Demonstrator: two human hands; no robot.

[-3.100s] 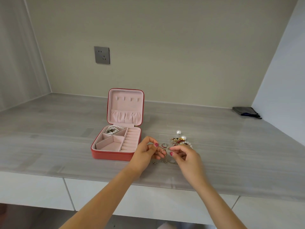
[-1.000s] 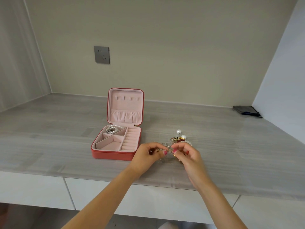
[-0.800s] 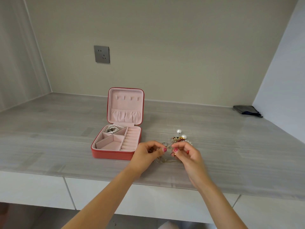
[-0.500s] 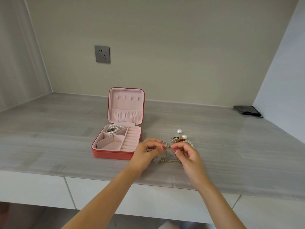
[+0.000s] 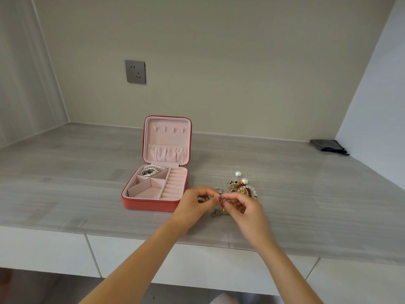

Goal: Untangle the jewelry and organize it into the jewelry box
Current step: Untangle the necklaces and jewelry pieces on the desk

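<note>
A red jewelry box [image 5: 151, 204] with pink lining stands open on the grey counter, lid upright. A pearl strand [image 5: 150, 170] lies in its back-left compartment. To the right of the box sits a tangled pile of jewelry [image 5: 241, 188] with pearls, red beads and gold pieces. My left hand [image 5: 195, 205] and my right hand [image 5: 243, 207] meet just in front of the pile, fingertips pinching a thin gold chain [image 5: 217, 210] whose end hangs down to the counter between them.
A dark pouch [image 5: 327, 146] lies at the back right corner by the side wall. A grey wall socket [image 5: 135, 71] sits above the box. The counter's front edge [image 5: 131, 233] runs below my wrists, with white drawer fronts beneath.
Both hands have lifted the chain slightly off the counter and drawn their fingertips closer together. The box and the pile have not moved.
</note>
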